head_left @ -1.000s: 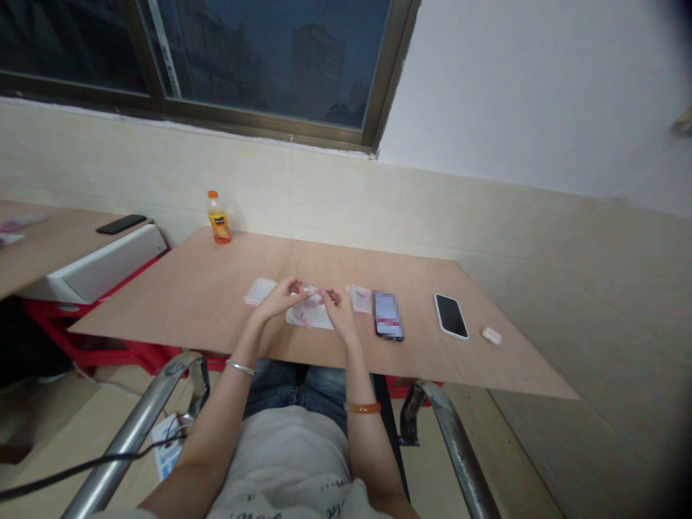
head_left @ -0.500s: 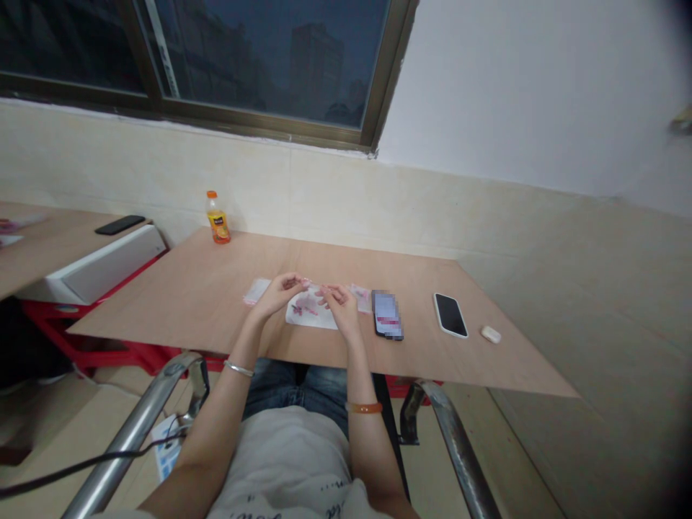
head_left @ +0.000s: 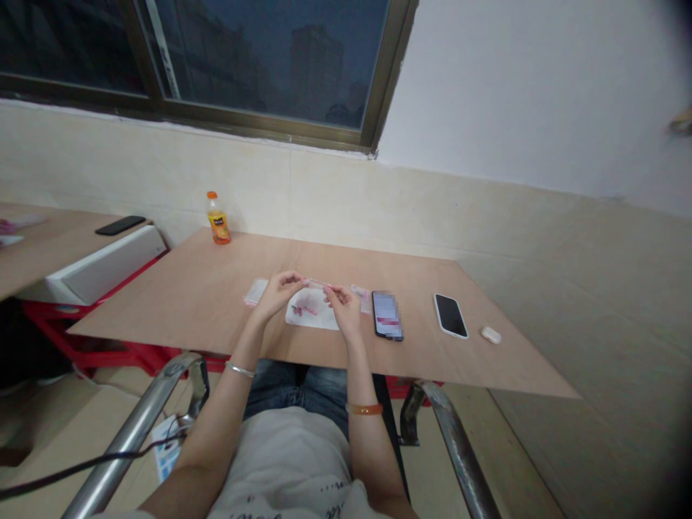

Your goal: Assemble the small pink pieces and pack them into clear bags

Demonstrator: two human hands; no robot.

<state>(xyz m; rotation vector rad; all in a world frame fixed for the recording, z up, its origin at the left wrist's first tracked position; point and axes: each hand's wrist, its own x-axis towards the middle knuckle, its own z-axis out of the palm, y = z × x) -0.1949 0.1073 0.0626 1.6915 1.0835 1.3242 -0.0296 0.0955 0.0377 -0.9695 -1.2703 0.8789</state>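
A thin, pale pinkish strand [head_left: 316, 282] runs taut between my two hands; its exact kind is too small to make out. One end is pinched in the fingertips of my left hand [head_left: 286, 288], the other in those of my right hand [head_left: 342, 299]. Below them on the table lies a white sheet [head_left: 327, 317] with small dark pink pieces [head_left: 304, 308] on its left part. A clear packet [head_left: 256, 291] sits beside my left hand. Just past my right hand is a pinkish packet [head_left: 363, 297], partly covered by the fingers.
Right of my hands lie a lit phone [head_left: 387, 315], a white-edged phone [head_left: 450, 315] and a small white case [head_left: 491, 334] on the wooden table [head_left: 422, 360]. An orange drink bottle [head_left: 219, 220] stands at the back left. Metal armrests [head_left: 135, 425] flank me.
My hands have drawn slightly apart, the right one shifting a little to the right. The strand between them now shows stretched straight.
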